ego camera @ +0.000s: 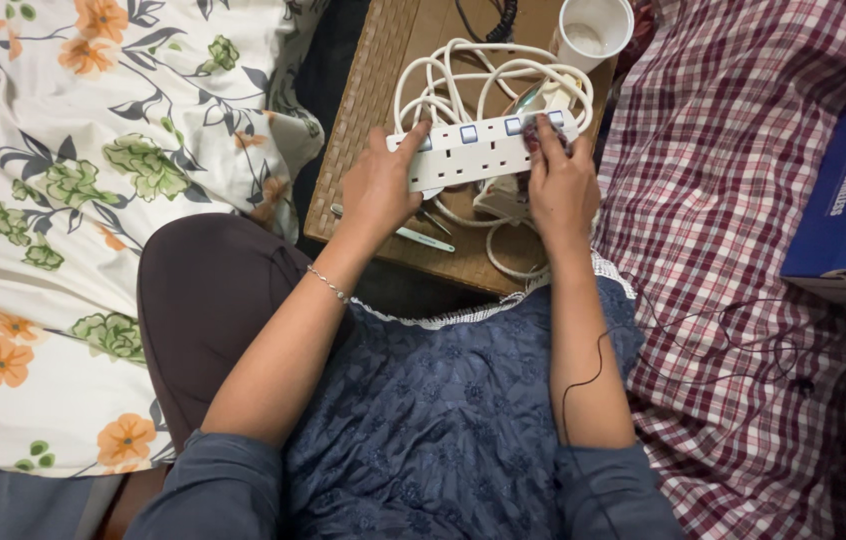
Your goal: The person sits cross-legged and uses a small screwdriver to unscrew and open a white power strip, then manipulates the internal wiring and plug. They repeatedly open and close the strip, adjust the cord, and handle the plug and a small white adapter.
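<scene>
Head view: the person holds a white power strip [488,150] level over a woven brown board [373,90], one hand at each end. The left hand [378,190] is closed around the strip's near-left end, thumb on top by the first switch and fingers wrapped underneath. The right hand [561,185] is curled over the far-right end, its fingertips [548,135] pressing down on what looks like a small dark cloth, though it is too small to tell for certain.

Just beyond both hands the strip's white cable [473,70] lies in loose loops, and a white cup [593,30] stands past the right hand's fingertips. A thin teal-handled tool [423,238] lies on the board below the left wrist.

Judging from this grip, the work goes best if the left hand keeps the strip steady and flat while the right hand works in short strokes, staying clear of the socket holes and keeping the cable loops away from the cup.
</scene>
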